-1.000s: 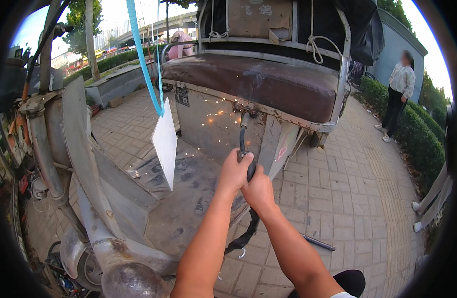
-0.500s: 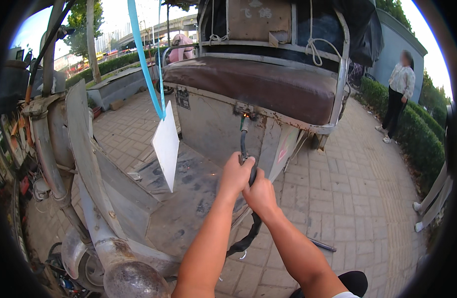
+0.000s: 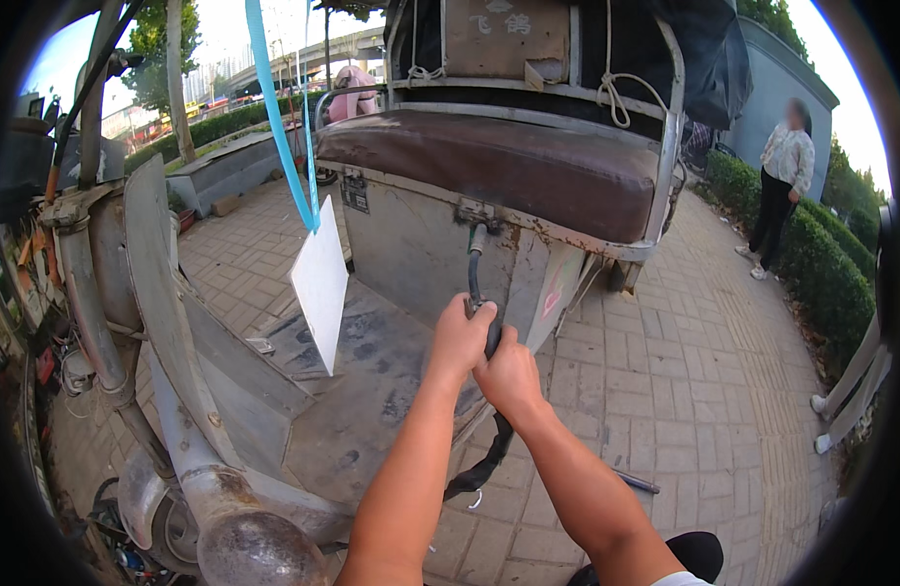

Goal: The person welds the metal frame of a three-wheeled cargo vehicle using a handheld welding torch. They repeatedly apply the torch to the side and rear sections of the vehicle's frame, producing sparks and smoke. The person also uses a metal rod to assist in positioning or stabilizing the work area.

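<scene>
Both of my hands are closed round the black handle of a welding torch [image 3: 474,275]. My left hand [image 3: 457,337] grips its upper part with the thumb on top, and my right hand [image 3: 511,375] wraps it just below and to the right. The torch's curved neck points up, its nozzle at a rusty, scorched metal bracket [image 3: 476,210] under the front edge of a brown seat [image 3: 489,161]. Whether the tip touches the bracket I cannot tell. A black cable [image 3: 482,471] hangs from the handle past my right wrist.
The seat belongs to a grey cargo tricycle with a metal floor [image 3: 347,430] and front shield [image 3: 171,293]. A white card [image 3: 320,283] dangles on a blue strap. A metal rod [image 3: 636,481] lies on the paving. A person [image 3: 784,181] stands by the hedge; another's legs show at right.
The bright orange glow at the torch tip and a spark over the metal floor are gone. My grip stays the same; the whole view has shifted slightly.
</scene>
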`<act>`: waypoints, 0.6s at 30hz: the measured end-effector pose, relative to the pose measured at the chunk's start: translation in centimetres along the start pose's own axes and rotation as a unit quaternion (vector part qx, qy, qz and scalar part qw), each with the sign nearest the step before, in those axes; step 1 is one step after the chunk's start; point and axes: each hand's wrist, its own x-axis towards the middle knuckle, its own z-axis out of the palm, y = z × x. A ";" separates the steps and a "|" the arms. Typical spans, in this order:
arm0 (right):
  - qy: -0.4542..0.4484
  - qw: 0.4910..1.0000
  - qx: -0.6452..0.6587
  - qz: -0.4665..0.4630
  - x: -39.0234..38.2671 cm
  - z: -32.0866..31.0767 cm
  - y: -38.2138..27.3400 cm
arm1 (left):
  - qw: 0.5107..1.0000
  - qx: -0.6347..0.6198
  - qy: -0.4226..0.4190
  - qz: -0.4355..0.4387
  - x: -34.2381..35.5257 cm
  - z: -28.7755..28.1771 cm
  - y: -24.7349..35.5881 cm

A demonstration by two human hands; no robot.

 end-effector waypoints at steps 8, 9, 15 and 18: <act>0.001 1.000 0.007 0.003 -0.2 -0.6 -0.7 | 1.000 -0.015 -0.007 0.015 0.1 0.0 -0.1; 0.001 1.000 0.009 0.004 -0.2 -0.7 -0.8 | 1.000 -0.019 -0.009 0.017 0.1 0.0 -0.1; -0.008 1.000 -0.002 0.009 0.0 -0.5 -0.4 | 1.000 -0.016 -0.012 0.002 0.0 0.1 0.1; 0.019 1.000 0.025 0.002 -0.6 -0.3 -0.9 | 1.000 -0.015 0.001 0.003 0.2 -0.1 -0.3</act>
